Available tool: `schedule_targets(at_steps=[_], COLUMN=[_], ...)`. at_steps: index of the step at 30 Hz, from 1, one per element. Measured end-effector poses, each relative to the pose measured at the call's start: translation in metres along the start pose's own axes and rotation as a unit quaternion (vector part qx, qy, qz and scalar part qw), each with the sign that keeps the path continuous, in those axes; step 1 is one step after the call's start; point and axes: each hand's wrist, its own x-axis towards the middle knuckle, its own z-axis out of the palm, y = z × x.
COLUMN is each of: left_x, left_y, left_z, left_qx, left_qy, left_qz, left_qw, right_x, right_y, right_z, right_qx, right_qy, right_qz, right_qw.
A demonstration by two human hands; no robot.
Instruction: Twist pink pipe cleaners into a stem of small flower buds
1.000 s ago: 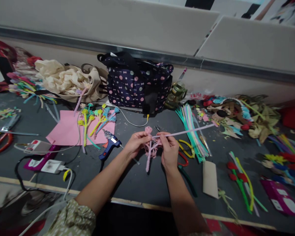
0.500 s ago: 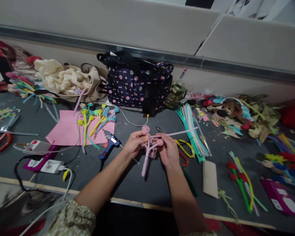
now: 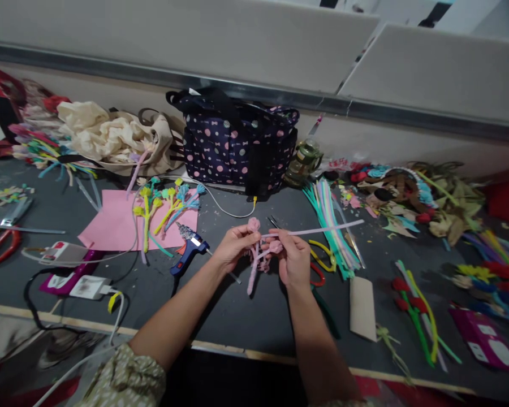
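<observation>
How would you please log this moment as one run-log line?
left hand: holds pink pipe-cleaner flower | right hand: holds loose pink pipe cleaner | nearby: glue gun

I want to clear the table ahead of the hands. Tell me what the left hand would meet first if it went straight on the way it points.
The left hand points up and right, away from the person. First, probably, the pink pipe-cleaner flower it already grips; beyond that, bare table, then the polka-dot bag. Depth is unclear.
</observation>
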Motion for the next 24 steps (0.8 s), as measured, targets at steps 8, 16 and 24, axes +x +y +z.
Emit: schedule_targets(at_steps=[8, 16, 24], left_x=[-0.0006, -0.0020, -0.0044], left_y=[0.0004, 0.0034, 0.0037], left_z=[0.0011, 0.0015, 0.0033], left_qx=[0.012, 0.003, 0.009], left_qy=[0.010, 0.019, 0.013], left_qz=[-0.015, 0.000, 0.039], left_qw=[1.000, 1.000, 0.999], right_x=[-0.0003, 0.0027, 0.0054], right_y=[-0.0009, -0.0013, 0.0027], right_z=[0.0015, -0.0012, -0.0036], right_qx=[-0.009, 0.020, 0.035], right_qy=[0.008, -0.021, -0.036], right_qz=[-0.008, 0.049, 0.067], right_qw=[1.000, 0.998, 0.996])
